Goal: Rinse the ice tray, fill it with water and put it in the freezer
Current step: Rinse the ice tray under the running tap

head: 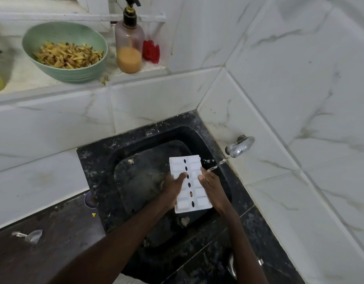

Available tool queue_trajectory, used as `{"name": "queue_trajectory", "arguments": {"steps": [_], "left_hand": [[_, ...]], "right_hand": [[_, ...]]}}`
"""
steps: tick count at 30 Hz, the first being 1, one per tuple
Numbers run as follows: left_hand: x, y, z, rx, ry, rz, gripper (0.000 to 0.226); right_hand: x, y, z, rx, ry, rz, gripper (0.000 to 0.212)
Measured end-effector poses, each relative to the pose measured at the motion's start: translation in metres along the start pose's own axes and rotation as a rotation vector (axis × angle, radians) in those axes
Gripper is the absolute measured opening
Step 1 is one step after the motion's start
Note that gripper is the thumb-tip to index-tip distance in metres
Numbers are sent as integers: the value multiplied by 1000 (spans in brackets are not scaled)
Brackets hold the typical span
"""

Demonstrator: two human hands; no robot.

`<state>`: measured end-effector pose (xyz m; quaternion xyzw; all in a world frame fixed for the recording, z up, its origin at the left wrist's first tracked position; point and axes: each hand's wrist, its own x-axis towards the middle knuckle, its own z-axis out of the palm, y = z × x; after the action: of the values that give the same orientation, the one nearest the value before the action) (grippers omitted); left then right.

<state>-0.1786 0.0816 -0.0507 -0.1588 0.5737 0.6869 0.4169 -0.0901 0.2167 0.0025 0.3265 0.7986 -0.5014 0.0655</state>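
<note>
A white ice tray [189, 187] with two rows of cells and a line of oval holes down its middle is held over the black sink [148, 181]. My left hand [174, 186] grips its left edge, fingers lying across the cells. My right hand [210, 186] grips its right edge, thumb on top. A chrome tap [239, 147] on the right wall is running. Its thin stream [217, 166] falls onto my right hand and the tray's right edge.
On the ledge at the back stand a green bowl [64, 52] of peelings, a soap pump bottle [128, 46] and a red scrubber [150, 51]. A crumpled wrapper [28, 235] lies on the dark counter at the left. White marble tile walls surround the sink.
</note>
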Motion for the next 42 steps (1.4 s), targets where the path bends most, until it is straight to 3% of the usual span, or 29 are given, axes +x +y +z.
{"name": "queue_trajectory", "arguments": {"steps": [3,10,16,19,26,33,39,42], "left_hand": [[1,11,0,4,35,40,30],[4,16,-7,-46,101,57,30],[0,15,3,-33,57,25,25],[1,25,1,-27,73,71,23],[2,31,-7,51,99,175,46],[-11,31,1,191,-2,243,60],[-17,41,-4,284,-51,292,54],[-16,50,-6,367,-65,313,51]], "right_hand": [[-10,4,2,-15,3,-29,57],[-58,9,5,-7,-23,8,58],[-19,55,8,-11,-26,-37,59],[-35,26,14,-37,-5,-73,57],[-72,11,14,14,72,-39,50],[-15,-22,0,-176,203,-97,59],[37,-41,-6,-362,284,-237,33],[49,-40,-2,-389,339,-264,31]]}}
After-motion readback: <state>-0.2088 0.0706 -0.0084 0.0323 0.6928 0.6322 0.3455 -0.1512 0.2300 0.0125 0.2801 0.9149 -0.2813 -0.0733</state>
